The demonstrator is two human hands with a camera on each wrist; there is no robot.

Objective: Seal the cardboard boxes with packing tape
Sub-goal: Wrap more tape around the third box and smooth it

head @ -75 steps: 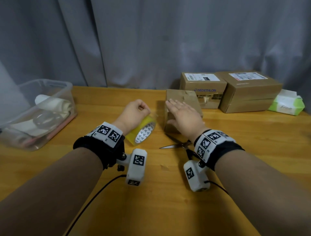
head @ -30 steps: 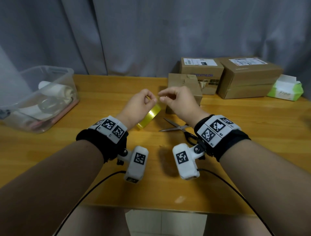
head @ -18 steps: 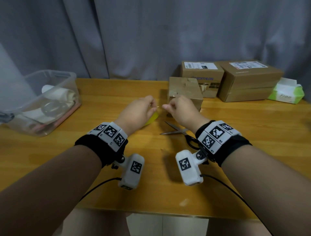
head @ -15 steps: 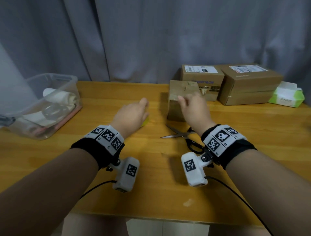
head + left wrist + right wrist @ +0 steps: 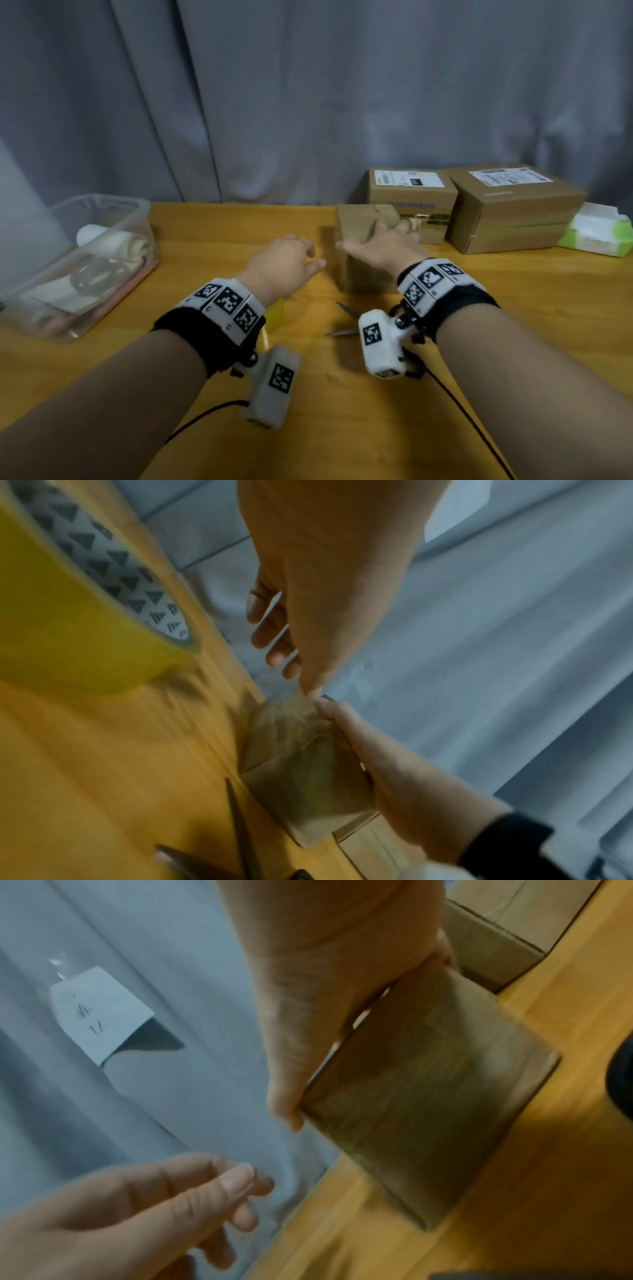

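A small brown cardboard box stands mid-table. My right hand lies flat on its top, fingers spread, thumb reaching to the left corner; the right wrist view shows the palm on the box. My left hand hovers just left of the box with loosely curled fingers and holds nothing. The yellow tape roll lies on the table under my left wrist, mostly hidden in the head view; the left wrist view shows the roll close up. I cannot make out a tape strip on the box.
Scissors lie on the table in front of the small box. Two larger labelled boxes and a green tissue pack stand at the back right. A clear plastic bin holding rolls sits at the left.
Both hands had been pinching at the tape roll. The left hand has put the roll down and let go. The right hand has moved forward onto the small box's top.
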